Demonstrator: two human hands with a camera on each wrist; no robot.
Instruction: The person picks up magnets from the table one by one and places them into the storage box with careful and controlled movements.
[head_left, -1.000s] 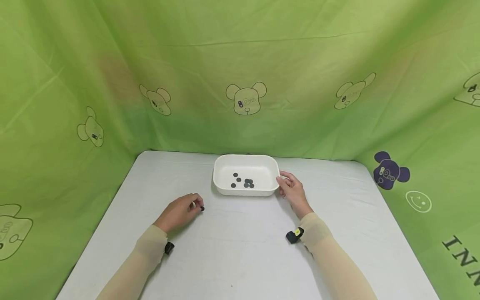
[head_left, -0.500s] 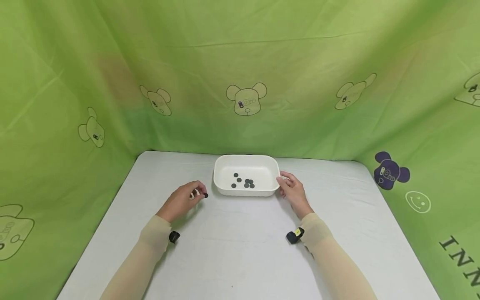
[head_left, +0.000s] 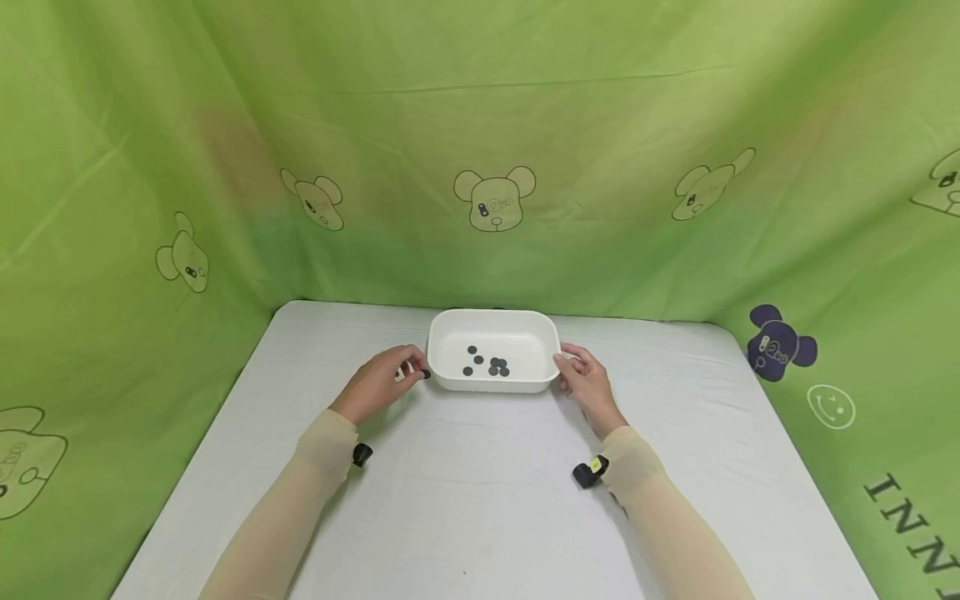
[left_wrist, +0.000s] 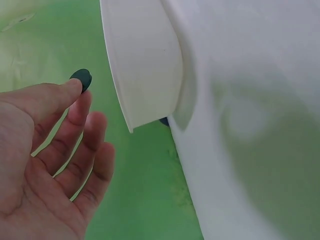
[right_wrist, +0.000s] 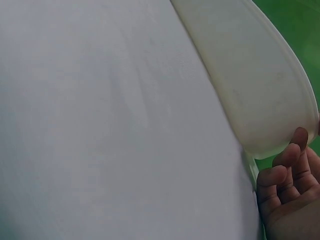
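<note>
My left hand [head_left: 381, 379] pinches a small dark round disc [left_wrist: 84, 79] between thumb and index finger, the other fingers loosely bent. It is just outside the left end of a white rectangular tub [head_left: 472, 386] with rounded corners. In the left wrist view the disc is held up beside the tub's wall [left_wrist: 145, 60], apart from it. My right hand [head_left: 588, 385] holds the tub's right end, thumb at the rim; in the right wrist view its curled fingers [right_wrist: 287, 155] touch the wall. Several similar dark discs [head_left: 478, 360] lie flat on the tub's floor, some overlapping.
The tub stands on a table with a white cloth [head_left: 465, 483], near its back edge. Green curtains [head_left: 375, 125] with printed bear heads hang behind and on both sides. A small black device [head_left: 362, 454] is on the left wrist, another [head_left: 588, 472] on the right.
My left hand has moved forward and right with the disc, from the open cloth to the tub's left end. My right hand and the tub have stayed in place.
</note>
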